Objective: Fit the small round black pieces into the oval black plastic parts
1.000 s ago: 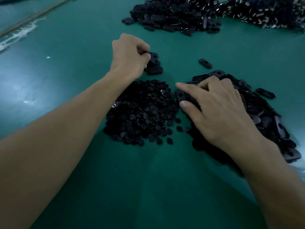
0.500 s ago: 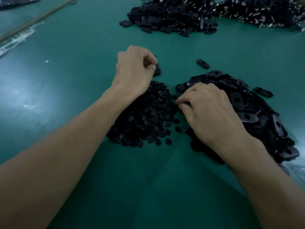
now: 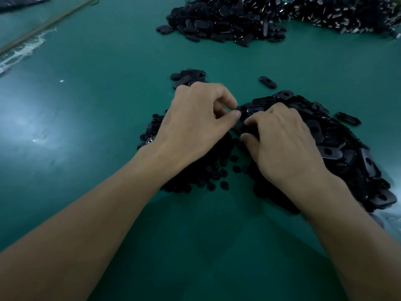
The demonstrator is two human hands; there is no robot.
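Rounds (image 3: 217,172) lie in one heap on the mat (image 3: 97,127), mostly under the left hand (image 3: 195,120); ovals (image 3: 338,148) in one heap just right of it, partly under the right hand (image 3: 284,146)

Head view (the only one). Change over the last second: left hand came back from the small stack (image 3: 188,76) beyond the rounds and now meets the right between the heaps; right went from spread to curled. Judged: one finished part laid down, next fit starting.

Left thumb and forefinger pressed tip to tip; whether a round sits between them, cannot tell. Right thumb and forefinger pinch a dark part, seemingly an oval (image 3: 241,127).

Count: 2 hands, 2 near heaps, 1 stack, 2 stray ovals (image 3: 268,82), 2 far heaps (image 3: 221,25); pieces per heap uncountable
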